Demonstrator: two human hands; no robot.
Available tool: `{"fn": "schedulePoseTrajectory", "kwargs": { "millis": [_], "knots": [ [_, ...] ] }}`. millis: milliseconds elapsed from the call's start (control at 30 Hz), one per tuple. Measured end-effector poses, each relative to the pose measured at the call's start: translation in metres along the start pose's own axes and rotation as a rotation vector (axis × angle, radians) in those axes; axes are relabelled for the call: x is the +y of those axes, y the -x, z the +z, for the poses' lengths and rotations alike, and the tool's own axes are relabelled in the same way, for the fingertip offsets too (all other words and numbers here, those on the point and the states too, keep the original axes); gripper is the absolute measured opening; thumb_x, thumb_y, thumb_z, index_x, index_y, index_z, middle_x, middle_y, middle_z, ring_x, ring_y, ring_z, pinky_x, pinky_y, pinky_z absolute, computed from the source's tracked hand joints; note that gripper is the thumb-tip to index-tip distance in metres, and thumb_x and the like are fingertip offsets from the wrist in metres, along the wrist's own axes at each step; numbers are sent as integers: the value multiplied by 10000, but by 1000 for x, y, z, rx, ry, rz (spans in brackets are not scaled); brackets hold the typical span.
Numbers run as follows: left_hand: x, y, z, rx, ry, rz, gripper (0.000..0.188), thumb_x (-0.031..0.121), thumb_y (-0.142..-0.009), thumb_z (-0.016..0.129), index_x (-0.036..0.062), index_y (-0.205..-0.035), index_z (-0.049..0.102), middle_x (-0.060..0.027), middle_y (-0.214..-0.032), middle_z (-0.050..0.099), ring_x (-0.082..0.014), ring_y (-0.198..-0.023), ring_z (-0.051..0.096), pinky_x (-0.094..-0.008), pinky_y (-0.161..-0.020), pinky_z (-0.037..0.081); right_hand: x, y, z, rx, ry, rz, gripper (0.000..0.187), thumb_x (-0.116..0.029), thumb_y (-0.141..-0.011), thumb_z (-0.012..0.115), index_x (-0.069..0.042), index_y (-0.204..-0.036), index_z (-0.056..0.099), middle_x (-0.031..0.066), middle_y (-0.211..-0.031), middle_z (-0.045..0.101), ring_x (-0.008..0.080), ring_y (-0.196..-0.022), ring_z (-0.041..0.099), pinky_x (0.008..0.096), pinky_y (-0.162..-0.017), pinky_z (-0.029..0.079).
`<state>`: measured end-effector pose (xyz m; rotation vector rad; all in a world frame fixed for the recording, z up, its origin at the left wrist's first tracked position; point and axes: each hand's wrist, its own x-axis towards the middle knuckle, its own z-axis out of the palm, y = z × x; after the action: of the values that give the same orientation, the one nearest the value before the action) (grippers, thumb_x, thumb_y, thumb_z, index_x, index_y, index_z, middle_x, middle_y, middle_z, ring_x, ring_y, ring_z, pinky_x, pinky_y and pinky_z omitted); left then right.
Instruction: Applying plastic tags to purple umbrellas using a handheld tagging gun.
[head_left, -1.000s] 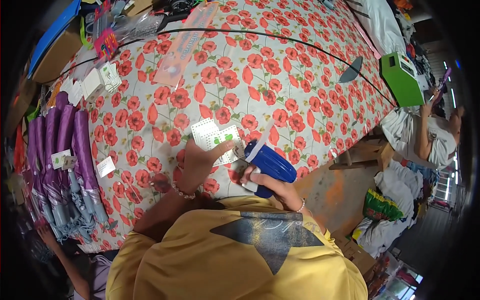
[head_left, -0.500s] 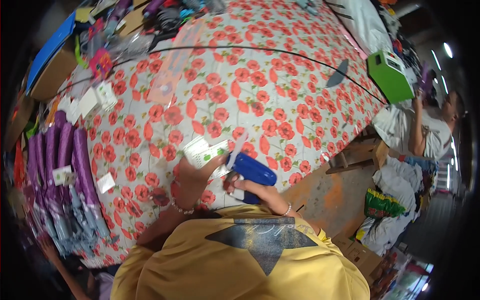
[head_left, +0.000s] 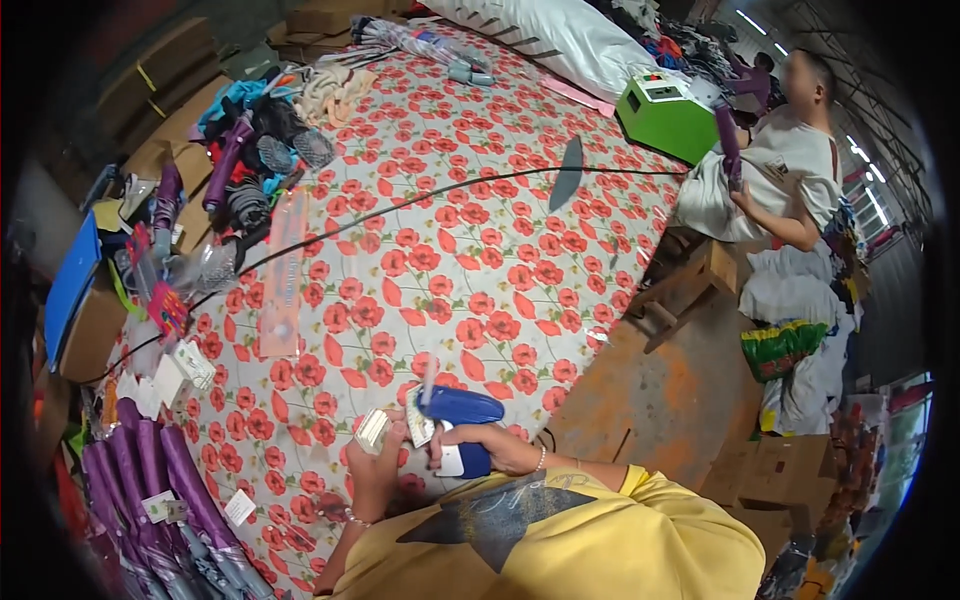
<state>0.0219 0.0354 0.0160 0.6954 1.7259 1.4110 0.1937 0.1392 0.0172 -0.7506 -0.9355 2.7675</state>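
Left hand (head_left: 376, 468) first: a small stack of white rectangular paper cards (head_left: 372, 431) is pinched there, probably so they're kept together. Next over, another white card (head_left: 419, 424) is seen by the nose of a chunky blue plastic pistol-grip tool (head_left: 464, 404); contact can't be told. That's gripped in the right hand (head_left: 495, 447), likely for steadiness, all above the red-flowered white tabletop (head_left: 450, 250).

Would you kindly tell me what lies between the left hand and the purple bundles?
In the head view, a small white tag lies beside the purple bundles; from it to the left hand, flowered tablecloth shows.
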Motion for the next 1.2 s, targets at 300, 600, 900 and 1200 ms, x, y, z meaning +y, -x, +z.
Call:
{"fn": "schedulePoseTrajectory", "kwargs": {
  "millis": [300,600,900,1200],
  "knots": [
    [-45,-53,-11,171,-434,815,168,57,-822,630,18,-962,546,-27,-754,551,-93,-565,448,-217,-526,388,-28,18,-1,24,208,-350,157,-136,-869,570,-16,-947,635,73,-899,660,136,-826,594,240,-801,461],
    [-15,-45,58,-158,-319,507,140,71,-837,593,43,-972,566,-85,-899,563,-222,-790,529,-328,-742,439,-120,15,-85,509,583,-1033,531,-116,-823,627,-46,-1305,417,78,-962,637,184,-855,598,283,-771,487],
    [-27,-61,101,-326,-829,654,426,52,-625,652,110,-1043,592,-127,-1271,421,-387,-1209,342,-484,-1043,242,-338,39,-313,1557,1539,-867,564,-154,-742,625,-191,-1266,418,127,-1013,667,372,-831,641,447,-658,466],
    [-16,-56,130,-208,-161,535,433,109,-708,511,46,-1136,496,-169,-1255,418,-377,-1137,377,-471,-993,295,-369,15,-390,1600,1520,-198,621,-203,-643,680,-169,-1224,464,130,-990,667,368,-897,626,485,-742,483]
  ]
}}
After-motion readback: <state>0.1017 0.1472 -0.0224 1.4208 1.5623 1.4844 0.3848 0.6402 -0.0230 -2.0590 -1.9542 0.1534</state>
